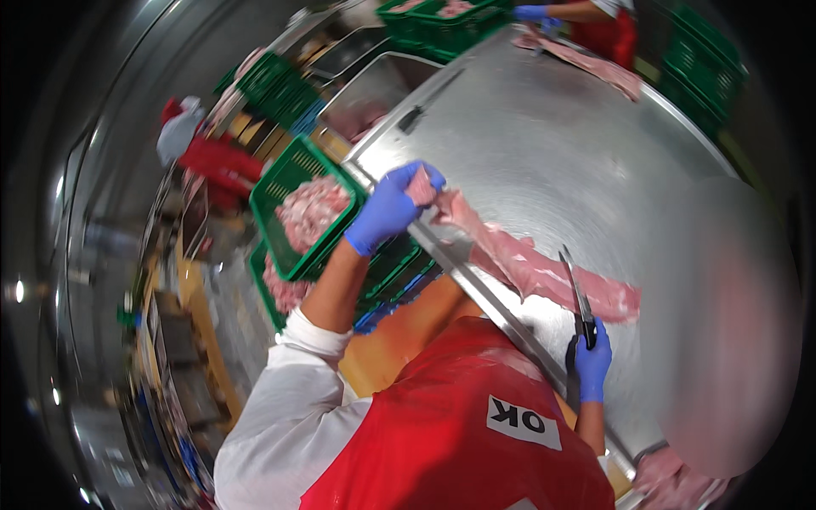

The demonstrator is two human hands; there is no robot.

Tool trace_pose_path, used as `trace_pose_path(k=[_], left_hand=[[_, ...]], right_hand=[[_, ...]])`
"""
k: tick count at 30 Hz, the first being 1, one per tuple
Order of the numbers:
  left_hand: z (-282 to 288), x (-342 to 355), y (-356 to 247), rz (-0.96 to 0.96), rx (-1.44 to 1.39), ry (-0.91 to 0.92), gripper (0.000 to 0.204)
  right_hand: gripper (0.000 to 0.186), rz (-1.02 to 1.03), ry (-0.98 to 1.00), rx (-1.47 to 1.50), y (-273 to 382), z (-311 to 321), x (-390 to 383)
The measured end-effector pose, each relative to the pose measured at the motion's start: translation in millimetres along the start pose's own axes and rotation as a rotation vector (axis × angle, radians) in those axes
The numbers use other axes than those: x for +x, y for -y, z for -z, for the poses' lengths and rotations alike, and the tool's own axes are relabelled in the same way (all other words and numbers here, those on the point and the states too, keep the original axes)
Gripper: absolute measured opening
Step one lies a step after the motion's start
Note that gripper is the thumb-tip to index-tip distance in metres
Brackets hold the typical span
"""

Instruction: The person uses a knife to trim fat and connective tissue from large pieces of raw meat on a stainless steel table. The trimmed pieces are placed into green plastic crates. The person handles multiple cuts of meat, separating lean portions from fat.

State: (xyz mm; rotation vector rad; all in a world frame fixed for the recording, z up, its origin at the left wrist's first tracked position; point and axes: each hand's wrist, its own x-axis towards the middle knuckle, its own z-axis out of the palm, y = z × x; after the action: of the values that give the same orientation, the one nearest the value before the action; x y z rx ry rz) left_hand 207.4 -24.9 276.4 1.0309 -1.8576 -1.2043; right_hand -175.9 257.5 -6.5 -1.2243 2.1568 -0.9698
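My left hand (384, 208) wears a blue glove and is closed on a small pink piece of meat (420, 187) at the near left edge of the steel table (561, 161). My right hand (593, 365), gloved the same way, grips the black handle of a knife (580, 293). Its narrow blade points away from me, over a long strip of pale pink meat (527, 263). That strip lies flat along the table, stretching from beside my left hand to near the knife.
Left of the table, a green crate (265, 202) of meat pieces sits on other crates. Another knife-like dark tool (411, 119) lies at the table's far left. Beyond stand a steel bin (399, 72) and two people in red aprons. More meat (676, 478) lies lower right; a blur covers the right side.
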Motion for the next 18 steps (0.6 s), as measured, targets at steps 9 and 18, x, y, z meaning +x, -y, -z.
trace_pose_path(k=[9, 18], left_hand=[[197, -71, -101, 0.012, 0.284, -0.449, 0.026], [380, -135, 43, 0.125, 0.667, -0.351, 0.036]], right_hand=[[0.049, 0.171, 0.213, 0.132, 61, -32, 32], [0.041, 0.616, 0.328, 0.081, 225, -157, 36]])
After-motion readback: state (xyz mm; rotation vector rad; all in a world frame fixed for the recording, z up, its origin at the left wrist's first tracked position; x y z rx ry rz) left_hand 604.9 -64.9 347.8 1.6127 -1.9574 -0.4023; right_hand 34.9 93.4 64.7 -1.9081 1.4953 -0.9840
